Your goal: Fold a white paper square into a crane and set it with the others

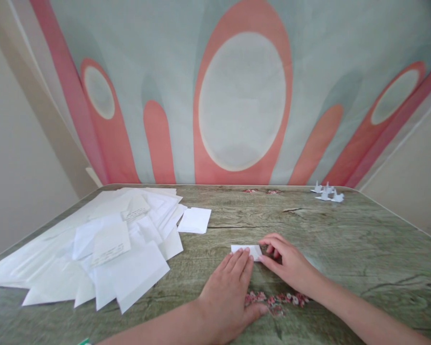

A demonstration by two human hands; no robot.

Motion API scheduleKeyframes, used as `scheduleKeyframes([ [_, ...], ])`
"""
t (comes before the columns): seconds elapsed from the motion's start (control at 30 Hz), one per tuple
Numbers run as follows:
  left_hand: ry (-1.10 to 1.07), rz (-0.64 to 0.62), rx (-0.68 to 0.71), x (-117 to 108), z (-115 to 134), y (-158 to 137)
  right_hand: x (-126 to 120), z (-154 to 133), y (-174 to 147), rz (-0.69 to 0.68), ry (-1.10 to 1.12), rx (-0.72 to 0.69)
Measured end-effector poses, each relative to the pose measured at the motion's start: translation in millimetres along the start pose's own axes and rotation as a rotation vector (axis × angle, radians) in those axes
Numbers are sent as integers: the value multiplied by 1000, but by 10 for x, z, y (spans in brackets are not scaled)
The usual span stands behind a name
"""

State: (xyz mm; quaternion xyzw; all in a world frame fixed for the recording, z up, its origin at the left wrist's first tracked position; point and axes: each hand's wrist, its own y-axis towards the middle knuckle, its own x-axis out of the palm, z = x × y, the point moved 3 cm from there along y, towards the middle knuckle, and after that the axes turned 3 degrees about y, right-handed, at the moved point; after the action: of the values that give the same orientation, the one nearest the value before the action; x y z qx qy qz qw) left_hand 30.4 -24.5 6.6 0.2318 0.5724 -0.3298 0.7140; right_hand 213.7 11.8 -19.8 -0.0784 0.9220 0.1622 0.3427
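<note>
A small white folded paper (237, 248) lies flat on the wood-patterned table in front of me. My left hand (227, 292) rests over its lower part, fingers stretched out and pressing it down, thumb held apart. At the paper's right end is my right hand (289, 262), with curled fingers; thumb and index finger take that edge from below and above. Part of the paper is hidden under the left fingertips. Beyond it, to the left, sits a small stack of square white paper (195, 220).
A large spread of loose white sheets (140, 273) covers the table's left side, a few with writing. Several small white folded paper figures (326, 191) stand at the far right corner. Pink flower prints (276, 299) decorate the table (345, 254). A patterned backdrop (179, 72) rises behind.
</note>
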Motion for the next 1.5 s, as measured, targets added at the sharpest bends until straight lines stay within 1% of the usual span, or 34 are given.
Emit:
scheduleKeyframes([
  [0.1, 16, 17, 19, -9, -37, 24, -24, 15, 26, -28, -10, 19],
  [0.27, 27, 54, 32, -26, -58, 37, -9, 30, 45, -24, -8, 10],
  [0.53, -7, 58, 15, 5, -67, 41, 0, -3, 14, 0, -3, -6],
  [0.73, 10, 79, 27, 12, -64, 36, -13, 18, 13, 3, -10, -14],
  [0.93, 14, 89, 28, 18, -67, 35, -19, -20, 5, 10, -11, -23],
  [1.2, 25, 90, 41, -2, -64, 31, 2, -47, -11, 1, -79, -67],
  [1.5, 15, 93, 39, -9, -63, 34, 3, -66, -12, 14, -81, -82],
])
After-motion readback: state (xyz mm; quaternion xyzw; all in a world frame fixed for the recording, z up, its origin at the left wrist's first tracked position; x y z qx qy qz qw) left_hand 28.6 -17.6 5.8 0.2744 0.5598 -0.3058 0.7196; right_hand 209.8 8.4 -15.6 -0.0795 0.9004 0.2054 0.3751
